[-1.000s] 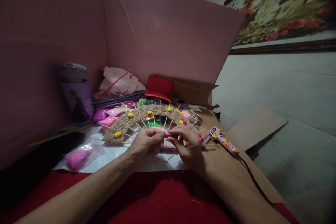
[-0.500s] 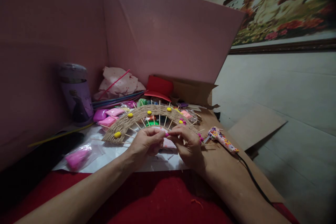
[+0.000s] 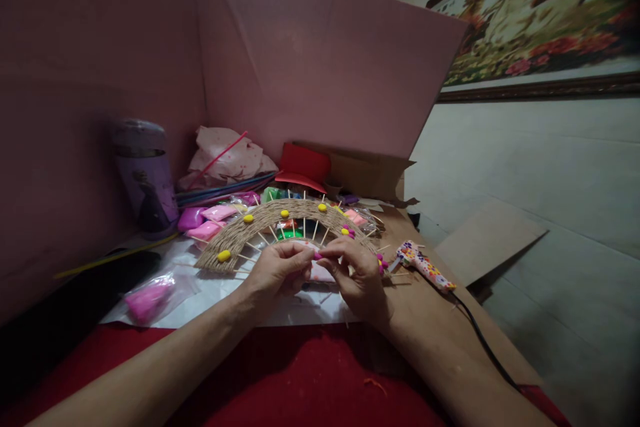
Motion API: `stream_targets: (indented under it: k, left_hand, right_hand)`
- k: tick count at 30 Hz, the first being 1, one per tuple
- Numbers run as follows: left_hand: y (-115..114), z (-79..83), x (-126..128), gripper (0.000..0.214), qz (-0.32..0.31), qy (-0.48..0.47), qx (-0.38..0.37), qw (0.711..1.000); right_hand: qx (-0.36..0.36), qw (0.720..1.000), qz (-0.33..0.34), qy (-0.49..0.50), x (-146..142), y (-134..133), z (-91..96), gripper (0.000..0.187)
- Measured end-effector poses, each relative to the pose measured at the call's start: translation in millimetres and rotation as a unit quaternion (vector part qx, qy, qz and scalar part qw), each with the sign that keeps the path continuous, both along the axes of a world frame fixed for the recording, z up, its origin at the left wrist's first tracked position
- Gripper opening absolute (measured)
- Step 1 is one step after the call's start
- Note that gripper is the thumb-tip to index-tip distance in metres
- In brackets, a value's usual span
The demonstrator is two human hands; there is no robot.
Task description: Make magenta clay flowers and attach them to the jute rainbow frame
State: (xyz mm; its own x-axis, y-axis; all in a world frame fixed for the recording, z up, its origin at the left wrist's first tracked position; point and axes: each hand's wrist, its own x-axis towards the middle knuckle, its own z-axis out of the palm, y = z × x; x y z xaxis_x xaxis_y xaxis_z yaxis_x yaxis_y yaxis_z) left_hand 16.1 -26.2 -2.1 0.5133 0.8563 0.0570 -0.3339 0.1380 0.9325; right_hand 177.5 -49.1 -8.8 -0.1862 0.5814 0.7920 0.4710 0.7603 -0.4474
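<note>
Between the fingertips of both hands is a small piece of magenta clay. My left hand pinches it from the left, and my right hand pinches it from the right. Just beyond them lies an arch of woven twine with thin sticks poking out along both edges. Yellow clay dots sit on the arch. On its right side, magenta petals surround a yellow dot, and more magenta pieces show beside my right hand, which partly covers that end.
A flower-patterned hot glue gun lies on cardboard at the right, its black cord trailing forward. Bagged pink clay is at the left front, with more packets behind the arch. A purple tumbler stands at the left. Pink panels rise behind.
Both hands stay almost in place, with only slight finger movement around the magenta clay. The surrounding things have not moved.
</note>
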Motion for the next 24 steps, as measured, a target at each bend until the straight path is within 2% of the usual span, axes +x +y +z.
stream_targets:
  k: [8,11,15,18,21,24]
  left_hand:
    - [1.2,-0.5,0.0,0.03,-0.003,0.005,0.001,1.0]
    - [1.6,-1.4,-0.2,0.026,0.005,0.003,-0.004,1.0]
    - [3.4,-2.0,1.2,0.024,0.057,0.032,0.006,0.998]
    - [7.1,2.1,4.7,0.021,0.096,0.079,0.057,0.991]
    - [14.3,12.7,11.6,0.017,0.106,0.126,0.141,0.976]
    - [27.7,23.4,22.8,0.011,0.114,0.167,0.26,0.944]
  right_hand:
    - [0.008,1.0,-0.002,0.001,3.2,0.4,-0.3,0.008]
    - [0.036,0.998,-0.053,0.027,13.5,5.7,4.7,0.007]
    - [0.068,0.979,-0.174,0.076,38.9,21.3,16.0,0.013]
    - [0.04,0.953,-0.292,0.066,61.6,35.7,21.2,0.025]
    - [-0.036,0.924,-0.381,0.01,77.8,47.6,19.0,0.031]
    - [-0.107,0.908,-0.401,-0.052,82.8,54.1,12.4,0.033]
